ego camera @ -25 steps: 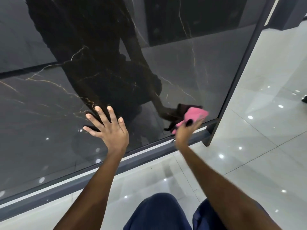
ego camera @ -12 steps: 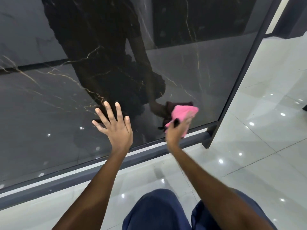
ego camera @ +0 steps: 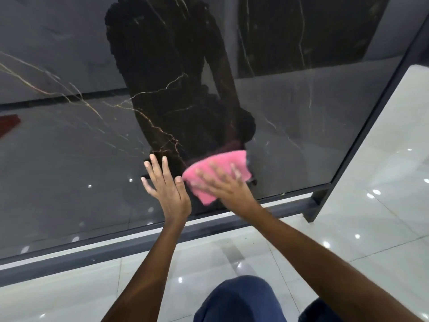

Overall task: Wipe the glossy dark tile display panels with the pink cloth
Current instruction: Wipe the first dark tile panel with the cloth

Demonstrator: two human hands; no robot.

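Observation:
A glossy dark tile panel (ego camera: 69, 159) with thin gold veins fills the upper part of the view and mirrors my arms. Flat against its lower edge lies my left hand (ego camera: 166, 189), fingers straight and spread. Just to its right, my right hand (ego camera: 226, 184) presses the pink cloth (ego camera: 220, 165) onto the panel with straight fingers; the hand and cloth are motion-blurred. The cloth's lower part is hidden under my palm.
A dark metal frame (ego camera: 362, 133) borders the panel at the right, with a grey base rail (ego camera: 92, 254) along the bottom. Shiny white floor tiles (ego camera: 371, 228) lie below and to the right. My blue-trousered knee (ego camera: 241, 300) is at the bottom.
My right hand has swept the pink cloth leftward along the panel's lower part, ending beside my left hand, and its fingers now lie flat on the cloth. My left hand stays planted.

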